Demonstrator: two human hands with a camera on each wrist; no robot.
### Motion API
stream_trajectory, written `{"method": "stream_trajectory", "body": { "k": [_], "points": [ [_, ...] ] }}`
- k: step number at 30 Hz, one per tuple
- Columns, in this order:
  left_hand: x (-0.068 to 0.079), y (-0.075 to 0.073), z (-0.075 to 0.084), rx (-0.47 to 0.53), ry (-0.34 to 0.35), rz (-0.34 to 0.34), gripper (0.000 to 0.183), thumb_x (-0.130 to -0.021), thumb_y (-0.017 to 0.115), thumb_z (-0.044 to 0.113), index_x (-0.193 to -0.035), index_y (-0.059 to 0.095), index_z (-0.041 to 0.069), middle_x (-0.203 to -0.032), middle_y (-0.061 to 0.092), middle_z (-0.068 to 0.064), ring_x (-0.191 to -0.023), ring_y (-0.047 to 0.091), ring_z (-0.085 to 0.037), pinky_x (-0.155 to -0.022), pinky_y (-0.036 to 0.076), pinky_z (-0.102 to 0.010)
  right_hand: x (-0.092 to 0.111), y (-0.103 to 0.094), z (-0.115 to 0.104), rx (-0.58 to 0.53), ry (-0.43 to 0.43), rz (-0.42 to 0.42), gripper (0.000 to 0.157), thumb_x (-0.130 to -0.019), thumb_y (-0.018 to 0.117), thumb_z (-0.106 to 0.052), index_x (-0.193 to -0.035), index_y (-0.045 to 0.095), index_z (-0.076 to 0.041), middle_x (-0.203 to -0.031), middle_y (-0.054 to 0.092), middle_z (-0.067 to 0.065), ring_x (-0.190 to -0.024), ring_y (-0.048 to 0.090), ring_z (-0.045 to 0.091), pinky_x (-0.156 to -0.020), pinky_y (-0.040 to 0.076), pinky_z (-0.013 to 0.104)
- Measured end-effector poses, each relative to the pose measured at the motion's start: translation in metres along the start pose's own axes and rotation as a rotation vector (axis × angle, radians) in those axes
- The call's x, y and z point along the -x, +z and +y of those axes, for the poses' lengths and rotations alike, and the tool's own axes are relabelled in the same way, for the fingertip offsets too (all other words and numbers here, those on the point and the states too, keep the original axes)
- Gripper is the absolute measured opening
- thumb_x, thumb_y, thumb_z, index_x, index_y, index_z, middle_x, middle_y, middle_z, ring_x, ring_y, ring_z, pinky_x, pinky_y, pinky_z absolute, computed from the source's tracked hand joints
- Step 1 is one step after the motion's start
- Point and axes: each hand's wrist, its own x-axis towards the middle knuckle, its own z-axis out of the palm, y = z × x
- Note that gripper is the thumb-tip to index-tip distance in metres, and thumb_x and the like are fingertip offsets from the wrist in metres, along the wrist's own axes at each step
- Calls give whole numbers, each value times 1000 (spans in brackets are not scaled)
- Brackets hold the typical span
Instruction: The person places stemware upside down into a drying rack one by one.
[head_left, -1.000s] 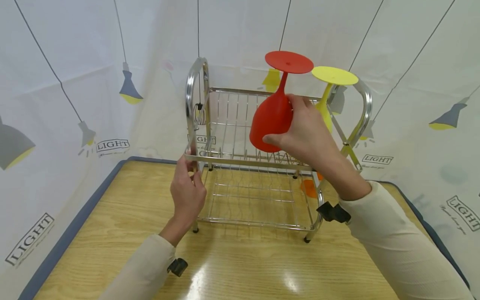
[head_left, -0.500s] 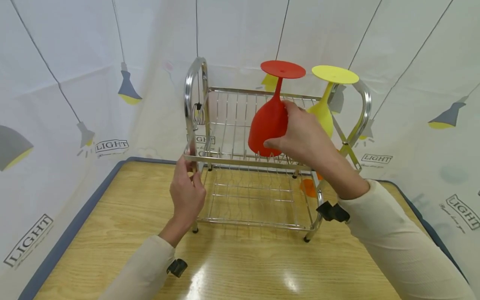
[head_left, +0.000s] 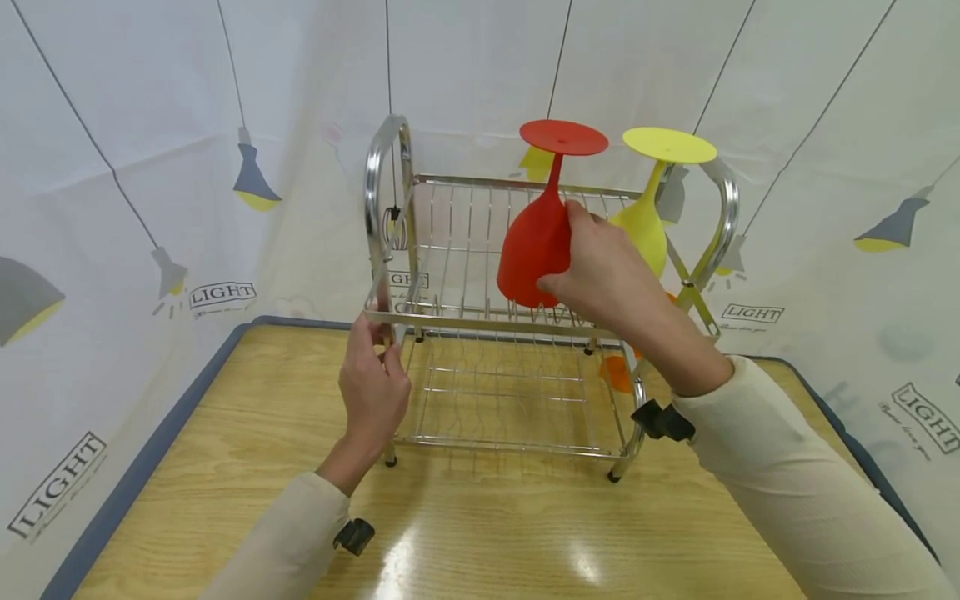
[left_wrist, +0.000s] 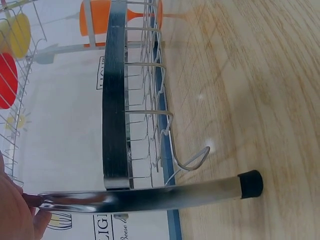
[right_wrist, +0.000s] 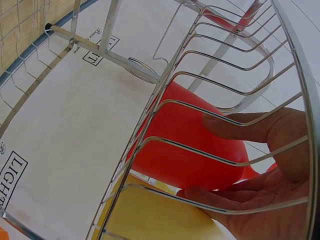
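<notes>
My right hand (head_left: 611, 267) grips the bowl of a red plastic wine glass (head_left: 531, 250), which is upside down with its foot on top. The rim is at the wires of the upper tier of a chrome dish rack (head_left: 495, 323). Just right of it, a yellow wine glass (head_left: 647, 229) stands inverted on the same tier, partly hidden by my hand. In the right wrist view, thumb and fingers (right_wrist: 240, 127) lie on opposite sides of the red bowl (right_wrist: 190, 135). My left hand (head_left: 372, 387) grips the rack's left front post; the left wrist view shows only part of this hand (left_wrist: 17, 215).
An orange wine glass (left_wrist: 95, 17) is at the rack's right side, low down, mostly hidden in the head view. The rack stands on a wood-grain table (head_left: 480, 525) with a dark blue edge (head_left: 172, 425). White curtains printed with lamps (head_left: 315, 67) surround it.
The red wine glass has come down onto the upper tier and slightly left, still in my right hand, and straightened beside the yellow one. My left hand has stayed on the post.
</notes>
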Motion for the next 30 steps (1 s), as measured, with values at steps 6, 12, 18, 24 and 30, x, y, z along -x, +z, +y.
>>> {"method": "stream_trajectory", "body": {
  "k": [6,12,18,24,30],
  "points": [
    [0,1,-1,3,4,1,35,-87,57,-8,-121,50,-3,-97,60,-18,-84,60,-31,-60,48,-42,2,-3,-1,7,1,4,79,-82,72,-8,-147,28,2,-133,53,20,-116,52,37,-84,56,52],
    [1,1,-1,15,4,-7,38,-87,57,-9,-124,49,-3,-99,61,-19,-86,60,-31,-63,49,-43,6,-10,-3,-3,14,20,86,-85,71,-13,-153,19,-1,-140,49,20,-117,54,36,-85,56,50],
    [2,1,-1,12,-2,-16,39,-87,57,-9,-125,48,-3,-98,60,-19,-85,60,-32,-64,49,-43,11,-11,-1,-39,3,68,78,-89,69,-23,-152,27,-6,-143,48,18,-118,55,36,-82,57,49],
    [1,1,-1,23,-9,-19,40,-86,56,-9,-125,47,-3,-100,60,-20,-86,63,-32,-65,56,-43,24,-17,1,-110,-33,138,68,-91,66,-28,-150,36,-13,-140,53,14,-117,58,34,-84,56,49],
    [-2,-1,3,69,-41,-33,38,-87,55,-11,-123,46,-2,-104,59,-20,-88,64,-32,-70,59,-42,39,-22,1,-181,-64,195,60,-91,65,-26,-146,43,-15,-134,58,11,-113,62,32,-87,55,48]
  ]
}}
